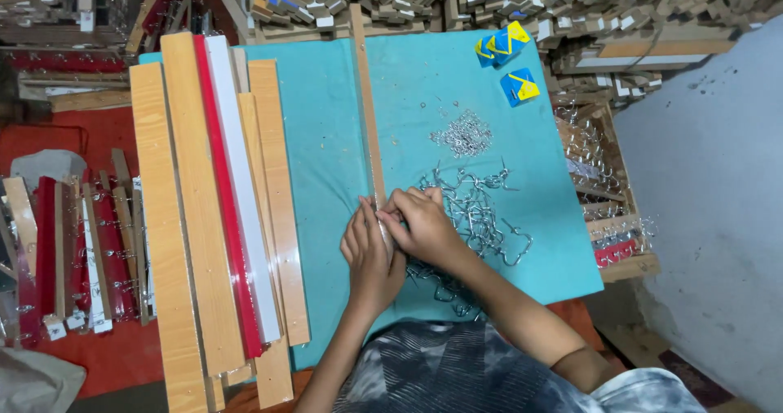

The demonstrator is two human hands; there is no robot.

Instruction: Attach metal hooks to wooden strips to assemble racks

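Head view: left hand (371, 254) and right hand (420, 225) both pinch the thin wooden strip (367, 111), beside metal hooks (477, 209).

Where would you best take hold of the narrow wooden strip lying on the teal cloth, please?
Probably at mid-length of the narrow wooden strip, coming from above with the fingers pinching across its two long edges. It lies flat and lengthwise on the teal cloth. Its near end is covered by the left hand and right hand; bent metal hooks crowd its right.
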